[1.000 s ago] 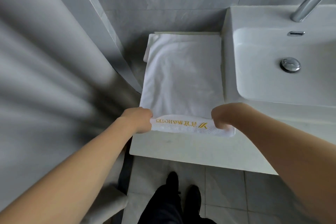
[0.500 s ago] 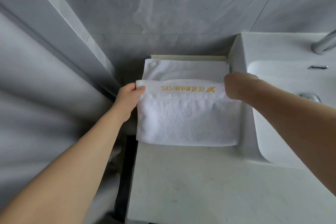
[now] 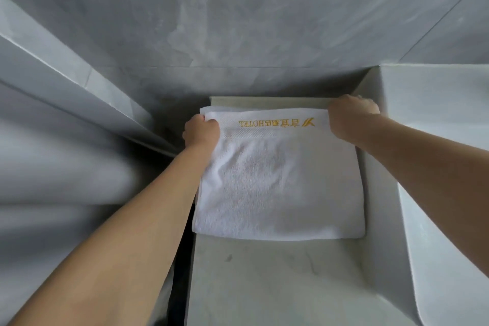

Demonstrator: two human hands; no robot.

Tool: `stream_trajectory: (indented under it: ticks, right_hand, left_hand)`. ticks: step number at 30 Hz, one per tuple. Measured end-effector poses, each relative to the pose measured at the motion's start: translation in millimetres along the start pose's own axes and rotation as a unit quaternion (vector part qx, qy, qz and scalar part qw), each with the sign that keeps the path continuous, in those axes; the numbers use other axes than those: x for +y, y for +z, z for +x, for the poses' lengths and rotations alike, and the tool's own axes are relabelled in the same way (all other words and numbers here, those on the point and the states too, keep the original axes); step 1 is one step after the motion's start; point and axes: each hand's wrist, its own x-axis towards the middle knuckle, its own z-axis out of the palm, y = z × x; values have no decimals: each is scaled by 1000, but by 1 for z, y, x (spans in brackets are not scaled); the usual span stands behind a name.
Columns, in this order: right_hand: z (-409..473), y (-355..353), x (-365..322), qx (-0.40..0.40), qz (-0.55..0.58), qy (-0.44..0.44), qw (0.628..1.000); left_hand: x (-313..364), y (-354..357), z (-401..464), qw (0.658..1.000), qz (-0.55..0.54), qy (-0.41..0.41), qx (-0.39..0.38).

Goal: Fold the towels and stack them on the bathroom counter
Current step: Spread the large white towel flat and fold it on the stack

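On the bathroom counter (image 3: pixel 277 280), against the back wall (image 3: pixel 238 21) and just left of the sink (image 3: pixel 436 167), a white towel (image 3: pixel 280 188) lies folded (gold lettering along its far edge). The left hand (image 3: pixel 202 131) pinches its far left corner; the right hand (image 3: pixel 349 120) grips the far right corner.

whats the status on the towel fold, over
Left hand and right hand each grip a far corner of the white hotel towel. Towel folded in half, flat on the counter. Nothing in the way.
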Motion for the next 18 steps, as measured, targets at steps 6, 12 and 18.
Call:
stream_trajectory:
  ticks: [6,12,18]
  right_hand:
    - [15,13,9,-70,42,-16,997]
    - [17,16,13,-48,47,-58,996]
    - [15,21,15,-23,108,-57,992]
  left_hand:
    - [2,9,3,998,-37,46,7]
    - [12,-2,11,977,-183,-75,-85]
    - [0,7,13,989,-141,50,-11]
